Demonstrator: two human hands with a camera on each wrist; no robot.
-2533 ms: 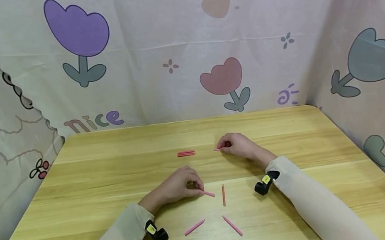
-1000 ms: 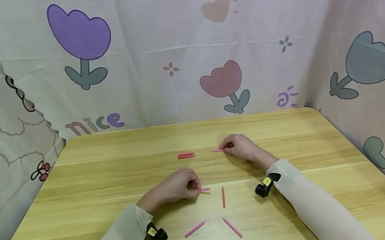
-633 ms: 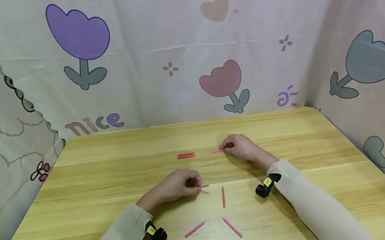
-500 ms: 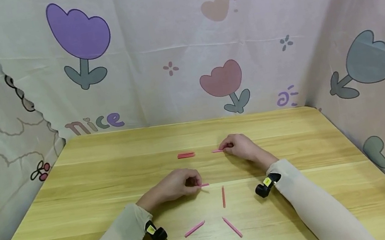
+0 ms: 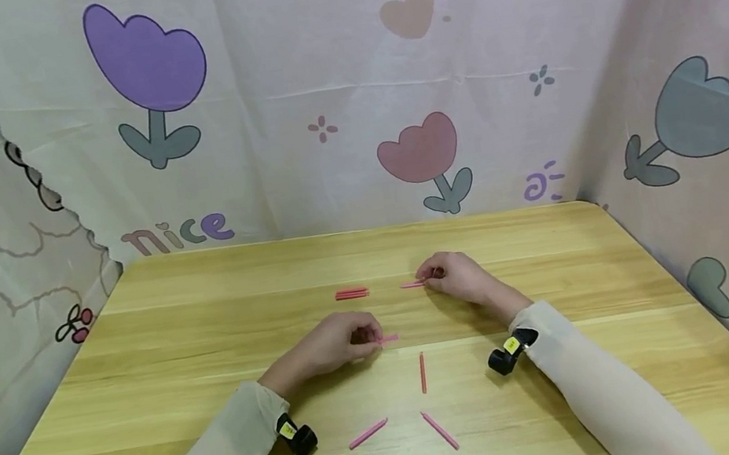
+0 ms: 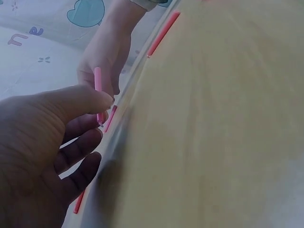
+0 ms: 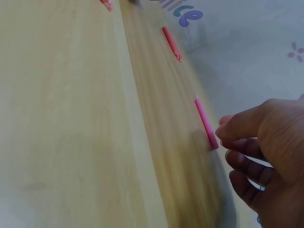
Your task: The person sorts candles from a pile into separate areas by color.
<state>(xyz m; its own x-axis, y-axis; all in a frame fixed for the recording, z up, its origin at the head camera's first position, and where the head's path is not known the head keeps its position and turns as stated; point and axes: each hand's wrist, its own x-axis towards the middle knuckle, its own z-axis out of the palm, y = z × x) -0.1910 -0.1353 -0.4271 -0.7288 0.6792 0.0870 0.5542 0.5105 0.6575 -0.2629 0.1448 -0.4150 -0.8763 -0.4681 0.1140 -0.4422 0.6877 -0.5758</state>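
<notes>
The left hand (image 5: 339, 340) pinched a pink stick (image 6: 98, 80) between thumb and finger; the right hand (image 5: 456, 277), fingers loosely curved, held nothing, another stick (image 7: 205, 121) lying just beside its fingertips. Both looked light, stiff, perhaps brittle, best gripped mid-length.

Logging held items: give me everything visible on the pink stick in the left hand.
The pink stick is thin, straight and smooth-looking, perhaps wax or plastic, with a small pale tip at one end. It looks unbroken. The left hand pinches it by thumb and fingers, seemingly raised above the table; the head view shows it roughly sideways.
</notes>
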